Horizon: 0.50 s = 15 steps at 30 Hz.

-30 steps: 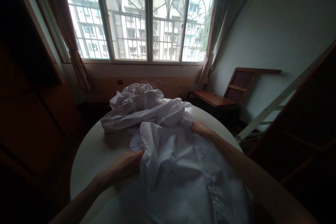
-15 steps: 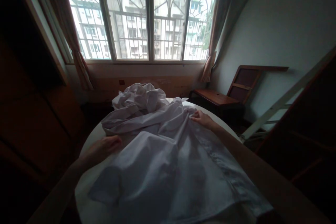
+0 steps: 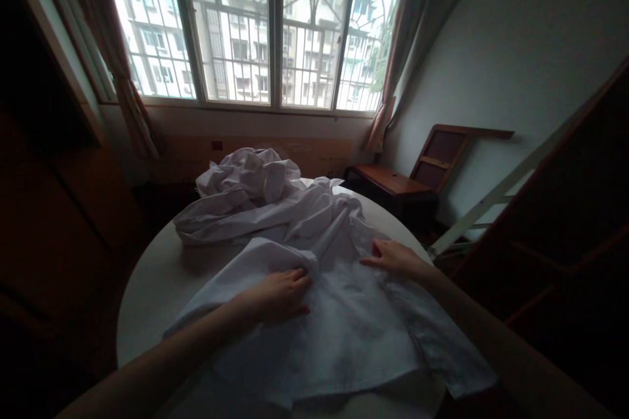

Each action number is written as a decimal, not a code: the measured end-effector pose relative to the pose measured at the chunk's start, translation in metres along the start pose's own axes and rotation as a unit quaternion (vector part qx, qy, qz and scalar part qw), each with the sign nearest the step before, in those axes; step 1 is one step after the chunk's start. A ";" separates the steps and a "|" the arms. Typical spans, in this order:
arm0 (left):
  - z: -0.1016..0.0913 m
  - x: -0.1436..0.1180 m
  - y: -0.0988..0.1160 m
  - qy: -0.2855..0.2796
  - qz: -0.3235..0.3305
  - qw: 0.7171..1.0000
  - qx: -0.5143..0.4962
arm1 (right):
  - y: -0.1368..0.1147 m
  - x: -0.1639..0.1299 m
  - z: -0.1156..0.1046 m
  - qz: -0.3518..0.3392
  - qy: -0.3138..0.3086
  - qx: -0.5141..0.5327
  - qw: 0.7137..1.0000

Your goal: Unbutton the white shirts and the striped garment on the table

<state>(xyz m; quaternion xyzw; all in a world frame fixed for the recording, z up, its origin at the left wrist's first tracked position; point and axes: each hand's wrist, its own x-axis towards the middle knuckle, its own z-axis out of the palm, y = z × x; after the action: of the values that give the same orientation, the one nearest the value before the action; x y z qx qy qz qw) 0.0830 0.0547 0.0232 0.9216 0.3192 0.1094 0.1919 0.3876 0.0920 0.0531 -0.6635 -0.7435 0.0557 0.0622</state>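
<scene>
A white garment (image 3: 354, 327), perhaps a shirt or coat, is spread over the near part of a round white table (image 3: 142, 288), its lower edge close to me. What looks like a sleeve runs down its right side. My left hand (image 3: 282, 294) lies on the cloth near the middle, fingers stretched out and somewhat apart. Over the garment's right side is my right hand (image 3: 396, 258), its thumb and curled fingers apart at the cloth. Farther back, crumpled white cloth (image 3: 250, 177) is heaped on the table; whether it belongs to the same garment I cannot tell.
Beyond the table is a barred window (image 3: 240, 46) with tied curtains (image 3: 125, 91). A wooden chair (image 3: 393, 180) stands at the back right. A pale ladder-like frame (image 3: 484, 213) leans on the right, beside a dark wooden piece (image 3: 555, 236). Dark cabinets (image 3: 54, 222) line the left.
My left hand has moved right from the table's left side onto the cloth. My right hand has let go of the cloth's far edge and come nearer. The view has shifted slightly.
</scene>
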 end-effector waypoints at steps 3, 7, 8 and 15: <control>0.007 0.002 -0.015 -0.012 0.001 0.999 0.045 | -0.005 -0.001 0.013 0.007 -0.049 -0.004 0.999; -0.001 0.006 -0.018 -0.001 -0.007 0.998 0.062 | -0.007 0.017 0.019 0.021 -0.072 0.042 0.996; -0.002 0.008 -0.016 0.004 -0.014 0.998 0.066 | -0.007 0.023 0.018 0.031 -0.091 0.060 0.994; 0.013 0.011 -0.005 0.066 -0.064 0.989 0.120 | -0.028 0.056 -0.027 0.053 -0.189 0.273 0.942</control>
<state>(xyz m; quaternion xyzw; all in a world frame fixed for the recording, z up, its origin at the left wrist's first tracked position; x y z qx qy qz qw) 0.0932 0.0613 0.0105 0.9066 0.4000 0.1179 0.0649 0.3584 0.1447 0.0852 -0.6368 -0.6617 0.3839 0.0960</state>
